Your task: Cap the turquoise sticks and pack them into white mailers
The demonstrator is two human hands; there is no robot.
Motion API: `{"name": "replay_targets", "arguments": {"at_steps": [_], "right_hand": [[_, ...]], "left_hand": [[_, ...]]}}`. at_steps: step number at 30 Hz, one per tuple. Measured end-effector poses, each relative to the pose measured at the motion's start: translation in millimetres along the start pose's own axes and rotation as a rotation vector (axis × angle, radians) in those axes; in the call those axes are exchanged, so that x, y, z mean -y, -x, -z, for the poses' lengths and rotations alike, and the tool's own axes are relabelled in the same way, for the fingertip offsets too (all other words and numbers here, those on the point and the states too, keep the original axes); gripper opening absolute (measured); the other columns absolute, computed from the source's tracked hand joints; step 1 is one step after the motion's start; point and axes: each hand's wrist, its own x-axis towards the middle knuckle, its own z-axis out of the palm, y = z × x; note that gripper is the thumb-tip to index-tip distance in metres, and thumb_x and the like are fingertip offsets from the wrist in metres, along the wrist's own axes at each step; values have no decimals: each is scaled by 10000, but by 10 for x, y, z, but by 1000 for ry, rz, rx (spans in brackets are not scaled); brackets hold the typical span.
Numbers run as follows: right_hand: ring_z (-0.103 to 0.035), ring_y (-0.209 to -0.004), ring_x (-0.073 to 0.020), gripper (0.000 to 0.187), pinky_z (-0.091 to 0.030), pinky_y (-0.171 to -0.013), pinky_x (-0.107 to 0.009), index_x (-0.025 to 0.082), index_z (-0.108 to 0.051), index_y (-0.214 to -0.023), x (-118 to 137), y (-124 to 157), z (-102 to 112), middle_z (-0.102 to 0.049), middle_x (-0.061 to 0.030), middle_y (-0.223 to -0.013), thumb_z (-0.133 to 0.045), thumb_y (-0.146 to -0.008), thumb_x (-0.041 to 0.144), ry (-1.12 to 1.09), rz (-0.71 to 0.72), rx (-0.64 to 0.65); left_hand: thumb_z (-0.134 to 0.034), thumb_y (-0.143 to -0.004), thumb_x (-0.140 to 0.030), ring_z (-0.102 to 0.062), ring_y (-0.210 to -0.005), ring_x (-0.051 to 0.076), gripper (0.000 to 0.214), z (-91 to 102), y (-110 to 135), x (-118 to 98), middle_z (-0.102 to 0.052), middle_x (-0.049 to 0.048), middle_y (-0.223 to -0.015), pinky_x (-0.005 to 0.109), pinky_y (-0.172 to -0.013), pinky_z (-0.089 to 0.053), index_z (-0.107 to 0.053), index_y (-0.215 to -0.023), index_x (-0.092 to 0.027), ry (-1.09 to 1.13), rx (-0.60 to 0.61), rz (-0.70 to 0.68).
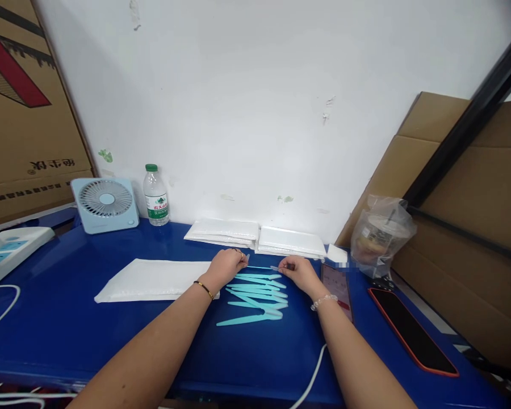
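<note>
My left hand (226,267) is closed, thumb and fingertips pinched, with a small clear piece (247,259) showing at their tips. Opposite it, my right hand (300,274) pinches another small clear piece (275,268). A thin light-blue strip (259,267) runs between the two hands; whether either hand holds it I cannot tell. Just below lie several light-blue V-shaped plastic pieces (255,287), like tweezers, in a column with their joined ends to the right. The nearest V-shaped piece (272,314) is spread widest. Under my left wrist extends a white padded envelope (153,278).
White envelope stacks (292,241) lie against the wall. A fan (106,204) and water bottle (156,196) stand back left. To the right are a lit phone (338,284), an orange-edged phone (413,332) and a bagged cup (383,233). A white cable (313,378) crosses the front.
</note>
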Motion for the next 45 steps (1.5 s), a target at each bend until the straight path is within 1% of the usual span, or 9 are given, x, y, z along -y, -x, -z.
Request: {"name": "replay_targets", "arguments": {"at_steps": [7, 13, 18, 23, 26, 32, 38, 42, 45], "right_hand": [[-530, -620, -134, 106, -388, -594, -235, 187, -679, -711, 114, -4, -54, -629, -3, -677, -574, -715, 172, 23, 108, -8], [-573, -645, -146, 123, -417, -605, -245, 196, -705, -745, 123, 30, -14, -671, -15, -724, -583, -728, 195, -32, 103, 108], [-598, -722, -170, 158, -445, -663, -275, 194, -715, -818, 165, 125, 235, -688, -35, -798, -576, -759, 238, -52, 62, 57], [-579, -654, -146, 132, -435, -570, -235, 193, -715, -806, 403, 288, 372, -666, -35, -780, -609, -737, 229, -120, 175, 336], [-578, -648, -134, 126, -428, -564, -221, 194, -714, -775, 505, 327, 319, -660, -31, -781, -594, -735, 191, -85, 230, 403], [-560, -634, -136, 136, -420, -563, -231, 190, -690, -799, 436, 274, 283, -644, -23, -751, -561, -758, 194, -12, 171, 189], [-602, -812, -184, 215, -458, -742, -305, 196, -680, -912, 256, 167, 202, -669, -54, -895, -504, -796, 155, 103, 143, -29], [-563, -1012, -202, 323, -419, -893, -337, 227, -651, -1064, 166, 46, 33, -637, -64, -1079, -499, -801, 117, 176, 221, -22], [-566, -1002, -195, 288, -416, -884, -309, 220, -676, -1010, 157, -19, -54, -654, -55, -1041, -515, -796, 113, 242, 239, 52]], "left_hand": [[-476, -837, -232, -594, -803, 147, 196, -13, -11, -37, -673, -13, -852, 229, -692, -377, -662, -775, -230, 15, 12, 6], [-494, -810, -253, -595, -775, 144, 177, -7, 2, -59, -672, -15, -830, 219, -677, -392, -664, -764, -230, 112, 63, 18], [-464, -843, -397, -569, -931, 189, 314, -19, 16, -5, -626, 30, -1039, 250, -757, -418, -612, -1079, -253, 71, -79, 181], [-519, -812, -380, -536, -1002, 207, 256, -68, 3, -2, -616, 24, -1052, 264, -789, -416, -647, -1007, -274, 10, -54, 186], [-559, -775, -367, -564, -936, 192, 236, -82, -16, 12, -645, 22, -970, 247, -739, -422, -655, -955, -249, 53, -39, 237], [-525, -763, -288, -597, -811, 164, 155, -83, -34, 2, -670, 5, -818, 223, -634, -412, -664, -790, -226, 169, 52, 299], [-502, -779, -276, -575, -881, 179, 214, 101, 7, -119, -650, 24, -950, 257, -728, -417, -645, -932, -230, 123, -108, 248], [-493, -785, -315, -573, -694, 138, 205, 264, 81, -162, -649, -4, -808, 219, -579, -392, -643, -896, -230, 239, 66, 118], [-531, -745, -277, -566, -678, 132, 163, 306, 136, -192, -649, -14, -766, 209, -570, -370, -665, -827, -233, 196, 157, 16]]}}
